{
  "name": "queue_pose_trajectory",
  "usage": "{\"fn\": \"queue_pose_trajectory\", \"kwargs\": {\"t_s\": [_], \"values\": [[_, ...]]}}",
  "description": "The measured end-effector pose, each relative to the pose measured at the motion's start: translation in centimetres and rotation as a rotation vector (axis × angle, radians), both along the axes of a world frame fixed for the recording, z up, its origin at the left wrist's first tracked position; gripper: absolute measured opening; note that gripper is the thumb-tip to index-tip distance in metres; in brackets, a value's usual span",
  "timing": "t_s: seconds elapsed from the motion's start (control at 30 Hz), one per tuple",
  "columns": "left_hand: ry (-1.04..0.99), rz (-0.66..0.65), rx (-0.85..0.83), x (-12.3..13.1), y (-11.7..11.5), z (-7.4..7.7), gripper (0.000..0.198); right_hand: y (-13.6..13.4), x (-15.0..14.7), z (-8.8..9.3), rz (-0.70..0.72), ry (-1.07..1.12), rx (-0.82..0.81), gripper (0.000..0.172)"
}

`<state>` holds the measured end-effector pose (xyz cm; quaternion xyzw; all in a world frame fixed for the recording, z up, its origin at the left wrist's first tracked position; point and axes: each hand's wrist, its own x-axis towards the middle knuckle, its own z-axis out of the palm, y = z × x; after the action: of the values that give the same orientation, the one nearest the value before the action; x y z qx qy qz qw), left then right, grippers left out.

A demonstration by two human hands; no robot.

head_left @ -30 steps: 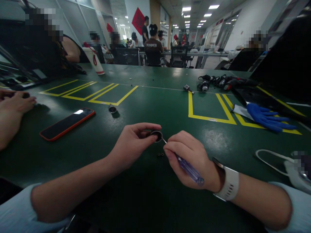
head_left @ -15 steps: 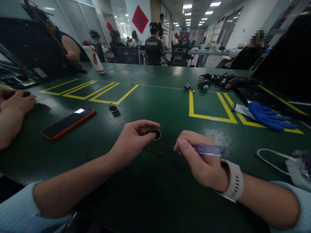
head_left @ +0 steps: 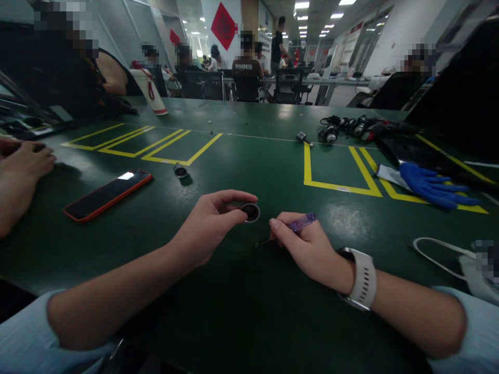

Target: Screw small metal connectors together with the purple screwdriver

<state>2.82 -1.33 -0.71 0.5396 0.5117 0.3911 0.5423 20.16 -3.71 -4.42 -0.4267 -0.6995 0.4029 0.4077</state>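
My left hand (head_left: 212,221) pinches a small round black part with a metal rim (head_left: 250,212) just above the green table (head_left: 241,291). My right hand (head_left: 302,249), with a white watch at the wrist, is closed on a small screwdriver with a clear purple handle (head_left: 302,222). Its thin tip points down and left onto the table, at a tiny dark screw (head_left: 257,244) lying below the round part. The two hands are a short gap apart.
A phone in an orange case (head_left: 107,194) lies to the left, a second small round part (head_left: 180,171) beyond it. Another person's hand (head_left: 21,163) rests at the left edge. A blue glove (head_left: 431,184), black parts (head_left: 351,129), a white cable (head_left: 436,254) and yellow floor-tape boxes lie around.
My right hand drew the screwdriver away from the round part, swung it round, and now points its tip down at the tiny screw. My left hand has kept the part nearly still.
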Motion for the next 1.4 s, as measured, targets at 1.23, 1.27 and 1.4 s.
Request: {"fn": "queue_pose_trajectory", "kwargs": {"t_s": [1.23,1.27,1.4], "values": [[0.001,-0.035,0.008,0.5,-0.3,-0.1,0.021,-0.8,0.2,0.7,0.138,-0.171,0.636,0.009],[0.002,-0.035,0.010,0.5,-0.3,-0.1,0.020,-0.8,0.2,0.8,0.136,-0.174,0.637,0.009],[0.003,-0.026,0.017,0.7,-0.5,0.0,0.020,-1.0,0.1,1.0,0.128,-0.184,0.626,0.009]]}}
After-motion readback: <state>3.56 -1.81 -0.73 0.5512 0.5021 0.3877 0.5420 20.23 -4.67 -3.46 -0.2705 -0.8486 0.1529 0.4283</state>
